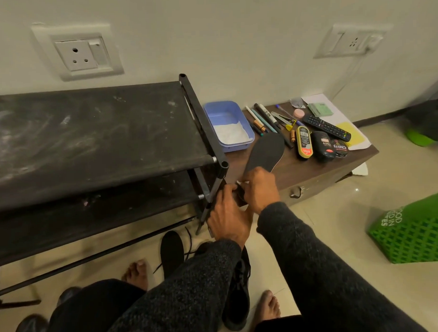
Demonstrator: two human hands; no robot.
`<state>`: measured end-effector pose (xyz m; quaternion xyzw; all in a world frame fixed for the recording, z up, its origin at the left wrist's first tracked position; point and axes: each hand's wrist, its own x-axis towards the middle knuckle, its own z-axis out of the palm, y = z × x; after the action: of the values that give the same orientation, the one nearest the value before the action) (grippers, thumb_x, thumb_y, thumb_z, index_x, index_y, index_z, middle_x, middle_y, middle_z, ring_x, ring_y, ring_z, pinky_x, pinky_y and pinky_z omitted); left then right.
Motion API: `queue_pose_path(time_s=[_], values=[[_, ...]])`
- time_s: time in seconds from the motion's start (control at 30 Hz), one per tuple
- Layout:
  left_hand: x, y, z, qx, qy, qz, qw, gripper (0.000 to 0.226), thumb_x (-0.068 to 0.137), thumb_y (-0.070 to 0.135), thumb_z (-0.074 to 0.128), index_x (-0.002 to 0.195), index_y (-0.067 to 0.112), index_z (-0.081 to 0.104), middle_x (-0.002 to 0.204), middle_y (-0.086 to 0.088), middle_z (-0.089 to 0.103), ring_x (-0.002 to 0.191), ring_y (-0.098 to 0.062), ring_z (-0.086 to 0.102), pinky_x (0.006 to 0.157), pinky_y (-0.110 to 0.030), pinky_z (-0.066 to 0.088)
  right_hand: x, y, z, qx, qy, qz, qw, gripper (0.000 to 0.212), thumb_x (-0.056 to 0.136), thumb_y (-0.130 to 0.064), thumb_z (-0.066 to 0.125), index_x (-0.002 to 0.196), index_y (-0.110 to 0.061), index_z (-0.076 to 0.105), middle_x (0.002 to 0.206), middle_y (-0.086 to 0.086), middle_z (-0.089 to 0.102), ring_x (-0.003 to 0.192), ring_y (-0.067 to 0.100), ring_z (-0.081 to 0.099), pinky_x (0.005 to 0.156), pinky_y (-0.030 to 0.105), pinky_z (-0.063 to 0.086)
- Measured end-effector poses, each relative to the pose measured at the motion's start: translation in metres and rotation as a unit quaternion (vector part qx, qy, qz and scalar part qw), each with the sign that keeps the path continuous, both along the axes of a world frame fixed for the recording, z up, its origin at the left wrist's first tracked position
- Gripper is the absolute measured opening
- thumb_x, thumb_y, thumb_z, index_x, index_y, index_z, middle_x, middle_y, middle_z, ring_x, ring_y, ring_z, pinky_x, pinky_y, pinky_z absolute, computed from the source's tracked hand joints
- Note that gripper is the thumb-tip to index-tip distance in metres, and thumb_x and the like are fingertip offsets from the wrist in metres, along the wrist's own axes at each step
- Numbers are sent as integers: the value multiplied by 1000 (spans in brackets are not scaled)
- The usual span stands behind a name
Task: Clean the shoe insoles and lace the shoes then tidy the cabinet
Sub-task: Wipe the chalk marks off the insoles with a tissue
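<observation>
1. Two hands on one insole (266, 151): the right hand (259, 189) curls round its near, heel end, with a scrap of white just showing at the fingers, maybe a cloth, too small to call. The left hand (228, 220) is tucked in against it, fingers bent on something dark at the same end; what exactly, I cannot tell.
2. That insole lies flat on the table (312, 172), toe pointing away toward the wall, just beside the blue tub (227, 125) with white stuff in it.
3. Handling call: it looks thin, light and floppy, with a matte top that should not slip. Pinching one end will likely let the far end droop, so pin the heel and wipe away from the hold, or support it under the middle.
4. Further out, a second insole (171, 252) lies on the floor with a loose lace (189, 244), next to a black shoe (238, 299).
5. Polish bottles (321, 147), pens and a remote (327, 127) crowd the table's far side; the dusty rack (92, 135) stands to the left.
</observation>
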<state>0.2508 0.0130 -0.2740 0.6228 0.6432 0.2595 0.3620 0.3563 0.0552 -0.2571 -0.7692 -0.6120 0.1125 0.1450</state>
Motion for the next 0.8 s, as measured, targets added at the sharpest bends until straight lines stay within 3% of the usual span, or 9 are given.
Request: queue_pose_path(time_s=[0.1, 0.23, 0.33, 0.43, 0.53, 0.67, 0.8], values=[[-1, 0, 1, -11, 3, 9, 1000, 52, 89, 24, 69, 133, 33, 43, 129, 5, 62, 115, -24, 63, 85, -37, 48, -8, -25, 0, 10, -4, 53, 999, 18, 86, -6, 73, 101, -13, 80, 101, 9, 68, 91, 21, 63, 78, 23, 48], [-2, -1, 1, 10, 27, -26, 999, 59, 90, 30, 67, 141, 35, 37, 134, 2, 56, 112, -26, 64, 81, -39, 49, -6, -36, 15, -59, -4, 99, 993, 21, 85, -3, 68, 95, -16, 82, 100, 6, 70, 89, 21, 65, 82, 29, 54], [2, -2, 2, -9, 34, -26, 999, 69, 86, 38, 74, 143, 40, 34, 135, 3, 53, 112, -26, 64, 83, -40, 52, 5, -36, 30, -77, 144, 9, 986, 19, 93, -6, 67, 101, -17, 80, 95, -9, 68, 85, 3, 61, 75, 13, 48], [5, -2, 2, -9, 25, -24, 999, 77, 81, 53, 78, 143, 38, 35, 137, 3, 51, 117, -26, 63, 89, -43, 55, 26, -29, 37, -4, 289, -123, 949, 19, 92, -7, 70, 96, -23, 79, 95, -9, 71, 91, 5, 65, 89, 27, 56], [6, -1, 1, -16, 23, -21, 999, 77, 82, 57, 76, 144, 38, 35, 141, -1, 50, 120, -27, 61, 91, -45, 56, 42, -10, 38, 27, 215, -185, 959, 19, 93, -9, 68, 103, -21, 79, 108, 0, 73, 97, 11, 64, 96, 33, 54], [7, 0, 0, -5, 24, -14, 1000, 73, 81, 57, 76, 141, 39, 38, 138, -1, 53, 118, -26, 62, 91, -46, 56, 44, 7, 32, -67, 104, -146, 982, 22, 95, -6, 65, 113, -12, 75, 127, 9, 66, 117, 23, 62, 102, 34, 50], [8, 1, 2, 0, 35, -13, 999, 69, 83, 54, 75, 140, 38, 41, 134, 2, 53, 116, -25, 62, 86, -40, 53, 24, -12, 11, -75, 52, -123, 988, 25, 89, -3, 69, 112, -11, 76, 123, 12, 67, 110, 25, 65, 92, 22, 46]])
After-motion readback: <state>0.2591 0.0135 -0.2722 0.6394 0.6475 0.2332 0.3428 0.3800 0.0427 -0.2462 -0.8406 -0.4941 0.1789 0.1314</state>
